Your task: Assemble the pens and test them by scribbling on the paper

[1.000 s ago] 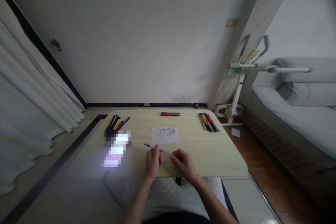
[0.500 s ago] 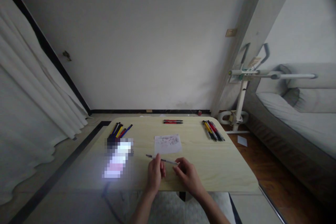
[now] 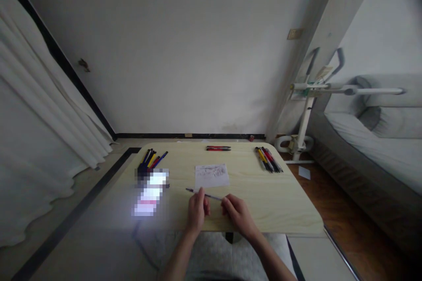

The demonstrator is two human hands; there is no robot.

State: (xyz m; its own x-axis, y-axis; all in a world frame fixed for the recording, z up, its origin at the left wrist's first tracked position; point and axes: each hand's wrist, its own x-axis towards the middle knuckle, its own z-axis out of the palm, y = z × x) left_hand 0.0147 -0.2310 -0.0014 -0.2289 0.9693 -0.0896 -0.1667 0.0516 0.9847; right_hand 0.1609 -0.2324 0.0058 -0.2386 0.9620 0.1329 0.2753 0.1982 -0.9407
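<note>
A slim pen with a clear or pale barrel and a dark left end is held level above the near part of the table. My left hand is closed around its left half, thumb on top. My right hand pinches the pen's right end, and the fingers hide that tip. Just beyond the hands lies a white sheet of paper covered with dark scribbles. Two red and dark pens rest side by side near the table's far edge.
Several pens lie bunched at the table's right, and another bunch at the left. A bright, pixelated panel stands nearer on the left side. Behind the pale wooden table are a wall, an exercise machine and a sofa.
The right-hand fingers have closed further over the pen's right end, whose tip showed before. The whole view has shifted slightly. Both hands stay on the pen.
</note>
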